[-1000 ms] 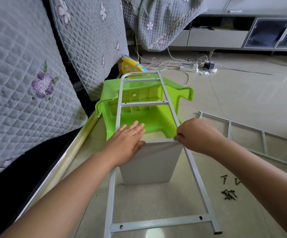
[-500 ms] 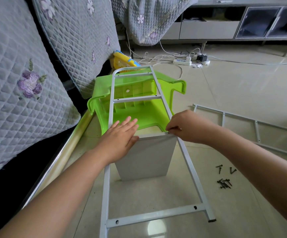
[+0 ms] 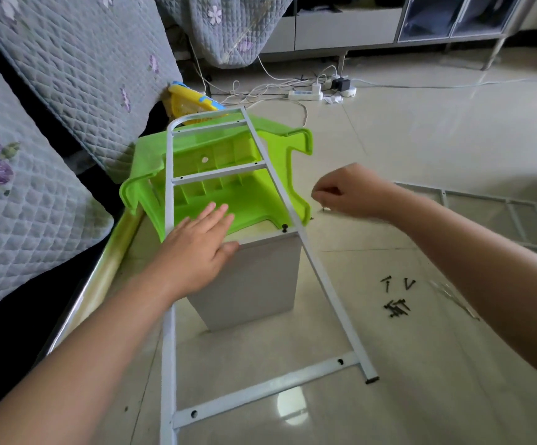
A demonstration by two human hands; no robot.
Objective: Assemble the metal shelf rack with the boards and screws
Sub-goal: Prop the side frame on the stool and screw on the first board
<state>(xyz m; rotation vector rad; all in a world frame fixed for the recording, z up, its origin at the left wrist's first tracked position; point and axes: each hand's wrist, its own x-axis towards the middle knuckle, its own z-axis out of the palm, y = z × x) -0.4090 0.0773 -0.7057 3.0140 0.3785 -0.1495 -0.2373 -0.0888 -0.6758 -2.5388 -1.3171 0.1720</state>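
A white metal ladder frame (image 3: 317,277) lies tilted over a grey board (image 3: 254,284) standing on edge, its far end resting on a green stool. My left hand (image 3: 196,248) lies flat with straight fingers on the board's top edge and the frame rung. A black screw (image 3: 284,227) stands in the rung near the right rail. My right hand (image 3: 353,194) hovers to the right of the frame with its fingers curled and pinched together; a small dark screw tip (image 3: 326,209) shows just below them. Loose black screws (image 3: 396,306) lie on the floor to the right.
An overturned green plastic stool (image 3: 244,200) props the frame. A second white frame (image 3: 517,213) lies on the tiles at the right. Quilted grey cushions (image 3: 35,175) line the left. A power strip and cables (image 3: 305,94) lie at the back, near a low cabinet.
My right hand has left the frame rail and moved right and up, away from the board's corner, leaving a black screw in the rung. My left hand stays on the board.
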